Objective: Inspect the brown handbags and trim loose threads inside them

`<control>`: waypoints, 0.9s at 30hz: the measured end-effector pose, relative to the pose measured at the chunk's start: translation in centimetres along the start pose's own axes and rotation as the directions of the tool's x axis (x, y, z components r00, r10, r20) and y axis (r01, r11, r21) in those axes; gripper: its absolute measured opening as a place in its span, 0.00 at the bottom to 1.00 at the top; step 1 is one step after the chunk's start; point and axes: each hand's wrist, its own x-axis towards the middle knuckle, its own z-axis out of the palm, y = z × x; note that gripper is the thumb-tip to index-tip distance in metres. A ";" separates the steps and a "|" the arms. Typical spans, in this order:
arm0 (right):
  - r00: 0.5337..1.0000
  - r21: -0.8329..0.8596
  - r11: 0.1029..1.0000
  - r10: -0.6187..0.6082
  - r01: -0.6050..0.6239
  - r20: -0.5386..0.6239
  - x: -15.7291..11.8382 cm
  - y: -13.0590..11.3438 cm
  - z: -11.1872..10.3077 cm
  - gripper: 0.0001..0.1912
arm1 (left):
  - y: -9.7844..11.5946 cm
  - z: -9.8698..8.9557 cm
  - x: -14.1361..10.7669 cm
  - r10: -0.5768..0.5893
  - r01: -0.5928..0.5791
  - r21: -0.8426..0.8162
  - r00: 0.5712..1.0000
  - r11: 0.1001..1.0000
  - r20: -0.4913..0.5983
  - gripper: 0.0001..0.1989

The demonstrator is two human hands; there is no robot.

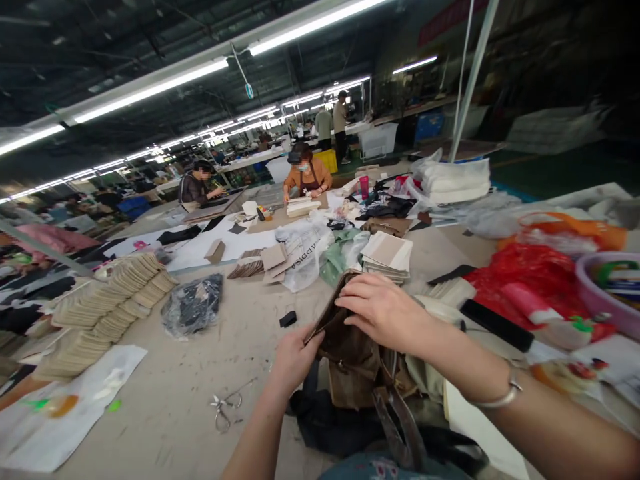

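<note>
A brown bag point(353, 347), which looks like leather, is held up in front of me with its upper edge tilted. My left hand point(295, 357) pinches the left end of that edge between thumb and fingers. Over the upper right part of the edge curl the fingers of my right hand point(383, 310), gripping it; the thumb is hidden. Dark straps point(400, 427) hang below the bag near my lap. To the left on the table lie metal scissors point(223, 410). A small black piece point(288, 319) rests just beyond my left hand.
Stacked beige pieces point(105, 313) and a plastic-wrapped dark packet point(195, 305) lie at left. Toward the right are a black phone point(497, 325), a red plastic bag point(530, 280) and a purple basin point(583, 267). Across the table a person point(313, 175) handles pale pieces.
</note>
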 end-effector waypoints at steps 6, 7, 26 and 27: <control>0.968 0.033 0.987 -0.163 0.160 0.190 2.6 2.7 2.8 0.12 | -1.3 0.1 0.3 0.064 -0.064 0.025 0.998 0.998 0.001 0.19; 0.967 0.023 0.987 -0.160 0.158 0.197 2.7 2.9 3.0 0.13 | -1.5 0.2 0.3 0.061 -0.061 0.020 0.998 0.998 -0.004 0.19; 0.999 -0.118 0.992 -0.053 0.053 0.003 4.4 3.1 6.1 0.13 | -2.2 1.3 0.6 0.003 -0.002 0.006 0.981 1.000 -0.193 0.18; 0.999 -0.120 0.991 -0.051 0.050 -0.002 4.3 3.1 6.1 0.13 | -2.2 1.3 0.6 0.001 0.000 0.004 0.981 1.000 -0.196 0.18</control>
